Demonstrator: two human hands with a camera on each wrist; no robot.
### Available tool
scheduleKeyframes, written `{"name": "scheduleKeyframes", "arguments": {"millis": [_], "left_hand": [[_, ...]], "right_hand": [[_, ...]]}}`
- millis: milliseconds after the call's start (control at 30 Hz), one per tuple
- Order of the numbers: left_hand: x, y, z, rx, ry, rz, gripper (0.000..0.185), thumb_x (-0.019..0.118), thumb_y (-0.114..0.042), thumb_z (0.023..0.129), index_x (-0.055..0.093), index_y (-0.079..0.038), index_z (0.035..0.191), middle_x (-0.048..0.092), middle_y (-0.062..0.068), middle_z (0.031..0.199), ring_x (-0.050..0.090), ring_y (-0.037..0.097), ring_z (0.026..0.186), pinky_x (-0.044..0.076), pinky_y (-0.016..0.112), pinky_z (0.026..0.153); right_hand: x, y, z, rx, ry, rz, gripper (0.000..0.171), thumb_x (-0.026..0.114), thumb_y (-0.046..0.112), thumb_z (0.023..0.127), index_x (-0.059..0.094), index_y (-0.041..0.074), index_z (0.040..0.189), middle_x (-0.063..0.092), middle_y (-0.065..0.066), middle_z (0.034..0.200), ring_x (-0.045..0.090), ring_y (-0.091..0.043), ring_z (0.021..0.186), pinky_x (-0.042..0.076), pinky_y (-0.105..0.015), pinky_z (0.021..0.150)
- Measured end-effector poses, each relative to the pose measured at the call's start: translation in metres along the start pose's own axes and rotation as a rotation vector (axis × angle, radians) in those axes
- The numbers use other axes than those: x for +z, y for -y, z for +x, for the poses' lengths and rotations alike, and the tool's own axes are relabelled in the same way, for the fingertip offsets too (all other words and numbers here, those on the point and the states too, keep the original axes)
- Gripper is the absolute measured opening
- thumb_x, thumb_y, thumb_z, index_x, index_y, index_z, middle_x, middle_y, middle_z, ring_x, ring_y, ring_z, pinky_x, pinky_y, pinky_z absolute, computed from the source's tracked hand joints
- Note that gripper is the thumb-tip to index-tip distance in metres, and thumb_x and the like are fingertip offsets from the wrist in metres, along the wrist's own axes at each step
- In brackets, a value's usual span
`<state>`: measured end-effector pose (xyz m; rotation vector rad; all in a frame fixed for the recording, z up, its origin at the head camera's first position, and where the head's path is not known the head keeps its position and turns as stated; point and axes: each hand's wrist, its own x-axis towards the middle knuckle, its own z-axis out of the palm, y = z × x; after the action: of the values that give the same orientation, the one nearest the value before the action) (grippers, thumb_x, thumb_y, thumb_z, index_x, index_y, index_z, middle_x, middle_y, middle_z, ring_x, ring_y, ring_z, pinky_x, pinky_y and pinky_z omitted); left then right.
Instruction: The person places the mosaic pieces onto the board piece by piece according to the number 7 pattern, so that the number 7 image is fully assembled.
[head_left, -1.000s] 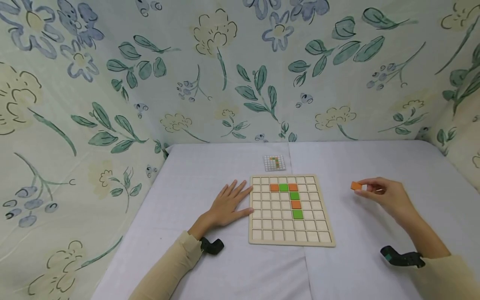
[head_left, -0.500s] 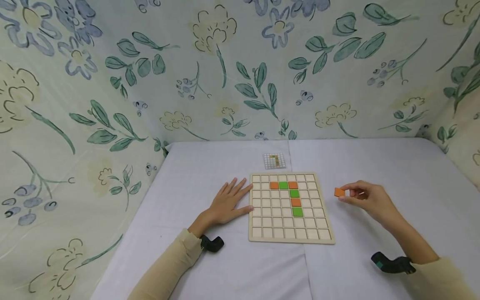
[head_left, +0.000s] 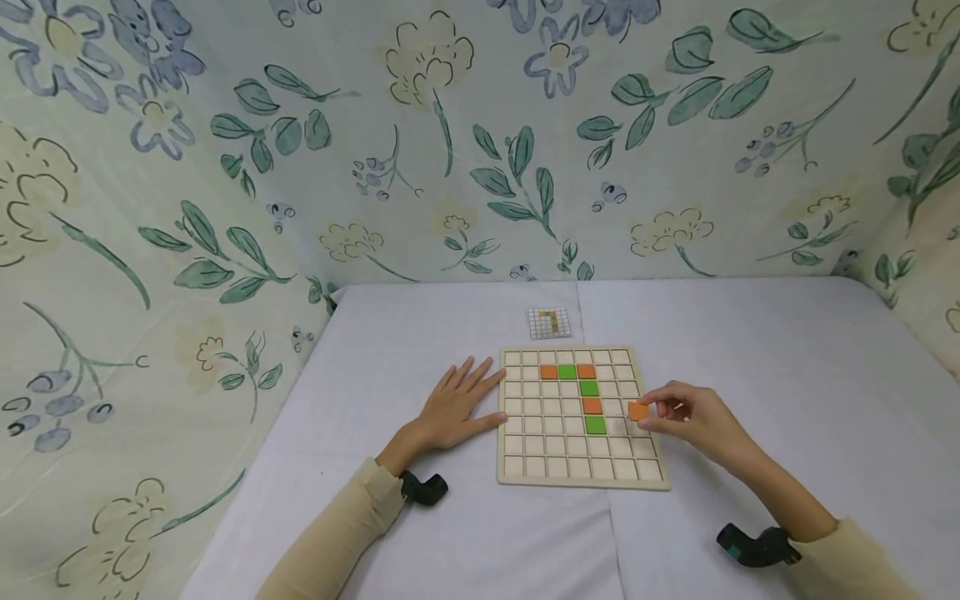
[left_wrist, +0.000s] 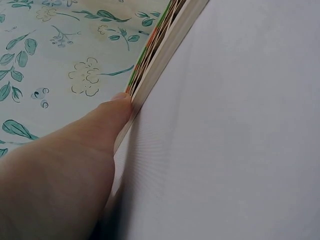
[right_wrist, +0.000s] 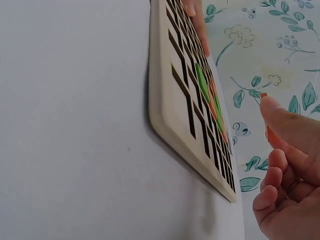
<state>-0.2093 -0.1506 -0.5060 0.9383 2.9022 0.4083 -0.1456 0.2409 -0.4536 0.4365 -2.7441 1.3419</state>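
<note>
A wooden grid board [head_left: 585, 485] lies on the white cloth, its cells holding several orange and green square tiles in a bent line. My left hand [head_left: 457, 410] rests on the cloth with fingers spread, thumb and index fingertips at the board's left edge; the left wrist view has the thumb [left_wrist: 107, 117] against the board's side [left_wrist: 160, 60]. Between thumb and fingertips my right hand [head_left: 701, 423] pinches an orange tile [head_left: 638, 410], which overlaps the board's right-hand cells in the head view. The right wrist view shows that tile [right_wrist: 270, 134] thin and edge-on, held off the board.
Behind the board lies a small card [head_left: 549, 322] printed with a grid and a similar orange and green pattern. A floral cloth [head_left: 480, 150] hangs at the back and sides. Dark camera mounts [head_left: 757, 546] sit at both wrists.
My right hand has carried the orange tile leftward and toward me, from beside the board to its right edge. The left hand has stayed still at the board's left edge.
</note>
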Motion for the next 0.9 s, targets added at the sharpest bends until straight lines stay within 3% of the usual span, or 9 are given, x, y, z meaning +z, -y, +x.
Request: {"name": "scheduleKeyframes", "arguments": {"millis": [233, 467, 633, 900], "left_hand": [[0.0, 0.0, 0.0, 0.002, -0.002, -0.003, 0.081, 0.032, -0.073, 0.096, 0.016, -0.028, 0.161, 0.007, 0.001, 0.167, -0.002, 0.029, 0.152, -0.001, 0.05, 0.12], [0.0, 0.0, 0.0, -0.003, -0.002, 0.002, 0.081, 0.032, -0.074, 0.096, 0.015, -0.029, 0.161, 0.007, 0.001, 0.167, -0.003, 0.028, 0.152, -0.001, 0.049, 0.12], [0.0, 0.0, -0.001, -0.011, 0.01, 0.003, 0.081, 0.03, -0.075, 0.096, 0.014, -0.03, 0.161, 0.005, 0.0, 0.167, -0.004, 0.027, 0.152, -0.002, 0.048, 0.12], [0.0, 0.0, 0.0, -0.006, 0.008, 0.004, 0.081, 0.03, -0.074, 0.096, 0.013, -0.03, 0.161, 0.006, 0.0, 0.167, -0.004, 0.028, 0.152, -0.003, 0.049, 0.12]], "right_hand": [[0.014, 0.007, 0.0, 0.02, 0.087, 0.079, 0.028, 0.085, 0.014, 0.08, 0.074, 0.002, 0.102, 0.054, -0.001, 0.078, 0.051, -0.013, 0.072, 0.046, -0.022, 0.061], [0.026, 0.009, 0.0, 0.039, 0.137, 0.119, 0.028, 0.087, 0.009, 0.076, 0.073, 0.0, 0.099, 0.054, -0.003, 0.076, 0.047, -0.011, 0.067, 0.042, -0.021, 0.057], [0.032, 0.011, -0.001, 0.002, 0.173, 0.162, 0.027, 0.087, 0.008, 0.076, 0.073, -0.001, 0.098, 0.054, -0.004, 0.075, 0.046, -0.008, 0.064, 0.04, -0.02, 0.054], [0.041, 0.012, -0.001, -0.003, 0.186, 0.116, 0.027, 0.087, 0.008, 0.075, 0.072, 0.001, 0.096, 0.053, -0.001, 0.073, 0.046, -0.007, 0.063, 0.041, -0.021, 0.053]]}}
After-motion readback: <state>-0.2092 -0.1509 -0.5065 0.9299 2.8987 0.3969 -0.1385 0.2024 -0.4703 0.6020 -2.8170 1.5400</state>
